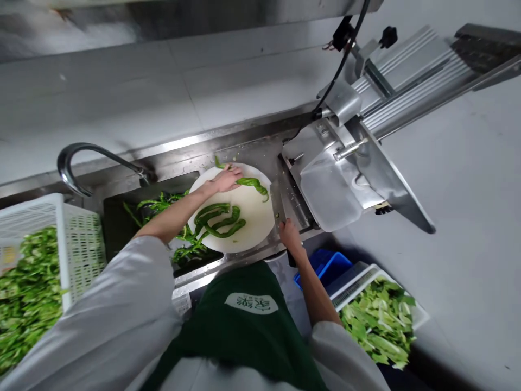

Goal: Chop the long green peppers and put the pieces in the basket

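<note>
My left hand [228,178] is closed over long green chili peppers at the far side of a round white cutting board [260,217]. One green pepper [254,186] sticks out to the right of its fingers, and a bit of green shows beyond the hand. Several more wrinkled peppers [226,221] lie on the near half of the board. My right hand [290,234] grips the handle of a knife [278,202], whose wide blade points away from me along the board's right edge.
Left of the board is a sink [122,209] with green peppers [189,252] in it, under a curved faucet [97,149]. A white basket [81,244] of cut greens stands far left. At right are a metal slicer [334,190], a blue crate [336,266] and a basket of leafy greens [378,320].
</note>
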`<state>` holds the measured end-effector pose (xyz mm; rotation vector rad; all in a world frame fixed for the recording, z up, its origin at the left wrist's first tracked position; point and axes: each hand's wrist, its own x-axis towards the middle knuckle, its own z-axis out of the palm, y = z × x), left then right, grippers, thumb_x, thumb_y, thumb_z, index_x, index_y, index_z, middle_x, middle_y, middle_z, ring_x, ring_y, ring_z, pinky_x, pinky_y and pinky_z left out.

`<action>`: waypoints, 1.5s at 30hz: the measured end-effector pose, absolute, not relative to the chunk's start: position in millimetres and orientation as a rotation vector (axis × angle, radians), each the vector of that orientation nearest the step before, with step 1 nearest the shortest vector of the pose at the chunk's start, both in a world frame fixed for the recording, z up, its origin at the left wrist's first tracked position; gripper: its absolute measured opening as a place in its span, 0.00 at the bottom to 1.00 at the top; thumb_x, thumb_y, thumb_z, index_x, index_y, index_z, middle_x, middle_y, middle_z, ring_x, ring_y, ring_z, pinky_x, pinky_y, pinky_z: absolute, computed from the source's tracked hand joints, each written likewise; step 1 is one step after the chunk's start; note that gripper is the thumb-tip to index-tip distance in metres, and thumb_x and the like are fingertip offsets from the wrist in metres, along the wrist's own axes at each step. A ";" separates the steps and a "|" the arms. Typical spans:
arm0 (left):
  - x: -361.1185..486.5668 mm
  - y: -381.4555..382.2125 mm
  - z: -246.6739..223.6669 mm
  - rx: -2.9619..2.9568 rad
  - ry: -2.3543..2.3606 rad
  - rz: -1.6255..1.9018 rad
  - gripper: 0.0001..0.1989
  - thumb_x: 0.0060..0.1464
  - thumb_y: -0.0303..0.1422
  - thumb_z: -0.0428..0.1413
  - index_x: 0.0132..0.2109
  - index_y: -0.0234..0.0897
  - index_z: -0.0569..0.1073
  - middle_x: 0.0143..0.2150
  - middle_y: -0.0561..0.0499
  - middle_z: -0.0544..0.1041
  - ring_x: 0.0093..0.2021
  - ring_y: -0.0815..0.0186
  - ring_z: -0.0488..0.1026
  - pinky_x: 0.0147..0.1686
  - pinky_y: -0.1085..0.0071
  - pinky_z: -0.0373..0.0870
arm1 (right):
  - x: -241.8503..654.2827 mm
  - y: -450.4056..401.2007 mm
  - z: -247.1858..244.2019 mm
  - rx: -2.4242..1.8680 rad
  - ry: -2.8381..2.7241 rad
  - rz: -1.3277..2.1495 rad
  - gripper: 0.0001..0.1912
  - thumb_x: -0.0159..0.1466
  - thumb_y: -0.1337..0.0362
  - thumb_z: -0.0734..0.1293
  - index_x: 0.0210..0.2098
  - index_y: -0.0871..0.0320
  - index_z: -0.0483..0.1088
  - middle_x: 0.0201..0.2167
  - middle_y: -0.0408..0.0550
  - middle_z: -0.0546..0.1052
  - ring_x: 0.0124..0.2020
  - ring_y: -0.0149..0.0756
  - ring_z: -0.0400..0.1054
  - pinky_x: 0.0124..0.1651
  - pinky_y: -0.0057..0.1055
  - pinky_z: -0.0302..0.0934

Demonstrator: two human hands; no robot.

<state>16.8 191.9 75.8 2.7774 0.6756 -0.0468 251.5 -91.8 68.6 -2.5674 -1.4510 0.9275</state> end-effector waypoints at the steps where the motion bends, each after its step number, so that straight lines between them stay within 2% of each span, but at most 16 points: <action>1: 1.9 185.0 75.6 2.740 0.783 0.016 0.16 0.62 0.39 0.54 0.52 0.36 0.76 0.53 0.38 0.73 0.55 0.50 0.71 0.64 0.54 0.57 | 250.3 -84.8 72.9 -2.561 -1.469 0.908 0.17 0.75 0.63 0.55 0.55 0.67 0.66 0.42 0.65 0.80 0.45 0.47 0.77 0.48 0.35 0.64; 4: -35.8 156.8 68.3 2.529 1.106 0.043 0.18 0.63 0.41 0.54 0.53 0.36 0.74 0.56 0.37 0.71 0.49 0.50 0.75 0.55 0.59 0.68 | 239.9 -53.1 86.7 -2.517 -1.552 0.795 0.17 0.76 0.64 0.53 0.54 0.67 0.66 0.42 0.65 0.80 0.45 0.49 0.76 0.47 0.36 0.64; 7: -56.0 130.4 56.5 2.342 1.226 0.002 0.18 0.61 0.41 0.57 0.54 0.36 0.73 0.57 0.38 0.71 0.47 0.51 0.76 0.51 0.62 0.70 | 219.6 -12.0 97.6 -2.414 -1.676 0.722 0.16 0.76 0.65 0.52 0.55 0.68 0.64 0.43 0.66 0.79 0.45 0.49 0.76 0.48 0.37 0.64; 15: -62.8 103.8 36.8 2.242 1.252 0.090 0.17 0.62 0.39 0.55 0.55 0.37 0.73 0.57 0.38 0.72 0.51 0.50 0.76 0.52 0.61 0.72 | 161.1 68.6 95.6 -2.300 -1.823 0.842 0.15 0.74 0.66 0.54 0.56 0.66 0.63 0.45 0.65 0.78 0.49 0.52 0.76 0.50 0.40 0.66; 22: -66.8 108.2 23.7 2.105 1.232 0.204 0.17 0.60 0.38 0.58 0.53 0.36 0.73 0.57 0.36 0.72 0.54 0.47 0.74 0.57 0.57 0.69 | 146.9 89.8 69.1 -2.328 -1.789 0.926 0.15 0.74 0.66 0.55 0.55 0.67 0.65 0.48 0.66 0.78 0.52 0.50 0.75 0.52 0.38 0.67; 27: -69.2 108.1 24.8 2.188 1.193 0.170 0.14 0.60 0.39 0.59 0.49 0.36 0.75 0.53 0.37 0.74 0.55 0.49 0.72 0.59 0.57 0.67 | 145.4 95.3 68.3 -2.346 -1.763 0.961 0.15 0.75 0.66 0.55 0.56 0.67 0.64 0.50 0.65 0.77 0.53 0.49 0.74 0.54 0.38 0.65; 31: -70.9 112.6 32.5 2.088 1.247 0.410 0.17 0.55 0.45 0.63 0.43 0.36 0.77 0.45 0.41 0.76 0.51 0.49 0.72 0.59 0.54 0.66 | 163.8 80.9 79.2 -2.318 -1.781 0.963 0.16 0.76 0.62 0.55 0.55 0.65 0.65 0.49 0.65 0.77 0.53 0.49 0.74 0.54 0.37 0.63; 34: -51.8 130.9 37.7 1.992 1.311 0.673 0.16 0.59 0.45 0.60 0.43 0.36 0.78 0.44 0.41 0.77 0.49 0.51 0.73 0.57 0.55 0.68 | 191.0 49.6 86.6 -2.383 -1.683 0.775 0.18 0.77 0.60 0.53 0.54 0.66 0.66 0.46 0.65 0.79 0.50 0.50 0.75 0.51 0.36 0.63; 36: -23.6 147.8 37.6 1.962 1.264 0.702 0.13 0.58 0.40 0.61 0.44 0.36 0.79 0.47 0.40 0.77 0.51 0.51 0.73 0.58 0.55 0.67 | 212.2 22.4 89.4 -2.468 -1.587 0.680 0.19 0.76 0.59 0.53 0.53 0.67 0.67 0.43 0.65 0.79 0.46 0.51 0.76 0.47 0.36 0.63; 38: 12.4 163.8 33.9 1.920 1.190 0.616 0.10 0.51 0.32 0.66 0.42 0.36 0.80 0.47 0.42 0.78 0.49 0.53 0.74 0.57 0.56 0.67 | 232.1 -6.3 90.2 -2.555 -1.516 0.665 0.18 0.76 0.61 0.54 0.52 0.67 0.68 0.42 0.65 0.80 0.44 0.50 0.76 0.45 0.35 0.62; 41: 60.9 182.2 24.5 1.800 1.172 0.523 0.10 0.38 0.19 0.68 0.29 0.34 0.78 0.34 0.47 0.77 0.35 0.62 0.72 0.48 0.62 0.70 | 253.9 -47.5 87.3 -2.640 -1.447 0.704 0.17 0.75 0.62 0.55 0.52 0.67 0.69 0.43 0.64 0.80 0.45 0.50 0.76 0.45 0.34 0.62; 43: 78.6 191.9 19.2 1.719 1.203 0.559 0.11 0.39 0.16 0.67 0.25 0.33 0.75 0.28 0.50 0.75 0.29 0.69 0.68 0.42 0.67 0.69 | 261.2 -71.1 83.9 -2.666 -1.414 0.732 0.17 0.75 0.61 0.55 0.52 0.66 0.69 0.43 0.63 0.80 0.45 0.49 0.76 0.45 0.34 0.62; 45: 81.7 198.7 18.0 1.637 1.250 0.659 0.07 0.47 0.19 0.65 0.30 0.32 0.76 0.29 0.51 0.75 0.28 0.73 0.67 0.40 0.71 0.68 | 262.4 -89.2 80.9 -2.674 -1.401 0.769 0.18 0.75 0.61 0.54 0.51 0.66 0.69 0.42 0.63 0.80 0.44 0.48 0.76 0.44 0.33 0.62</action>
